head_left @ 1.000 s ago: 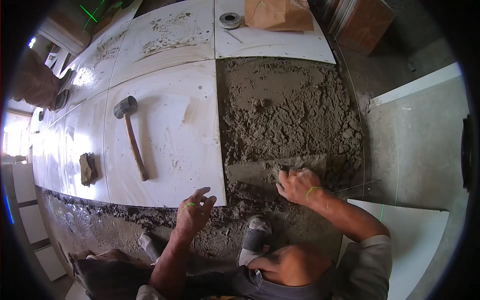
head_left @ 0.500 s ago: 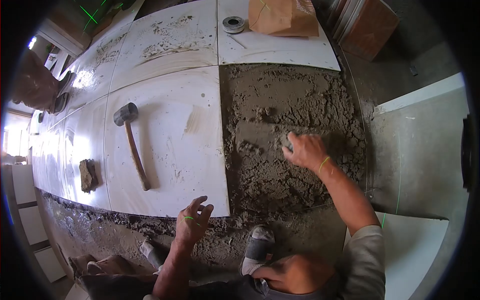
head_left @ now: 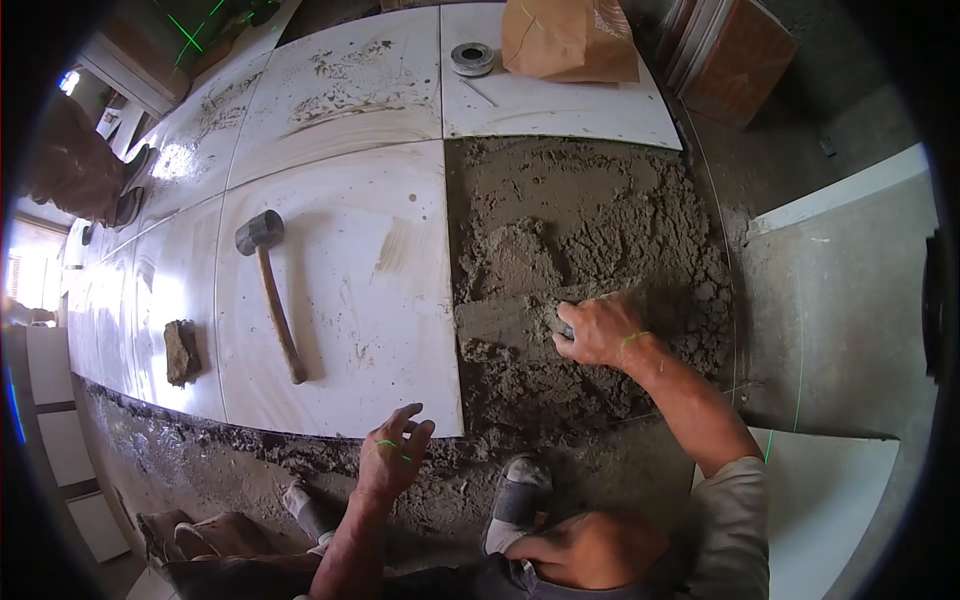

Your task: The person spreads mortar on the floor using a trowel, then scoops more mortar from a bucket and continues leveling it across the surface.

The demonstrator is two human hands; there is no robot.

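Observation:
My right hand (head_left: 602,330) is wrapped round the handle of a trowel, most of which is hidden by the hand and grey mortar. It is low over the bed of wet mortar (head_left: 640,230), where a smoothed strip runs left of the hand. My left hand (head_left: 393,452) hovers near the front edge of a large white tile (head_left: 340,330), fingers apart and slightly curled, holding nothing. A rubber mallet (head_left: 275,300) with a wooden handle lies on that tile.
A mortar-crusted block (head_left: 182,352) lies on the left tiles. At the back are a roll of wire or tape (head_left: 472,59) and a paper bag (head_left: 570,40). Another person's legs (head_left: 80,170) stand far left. A white tile (head_left: 830,490) is at lower right.
My right hand has moved towards me and slightly left across the mortar, and a mound of mortar now shows beyond it. The left hand has stayed nearly still; the view has shifted slightly.

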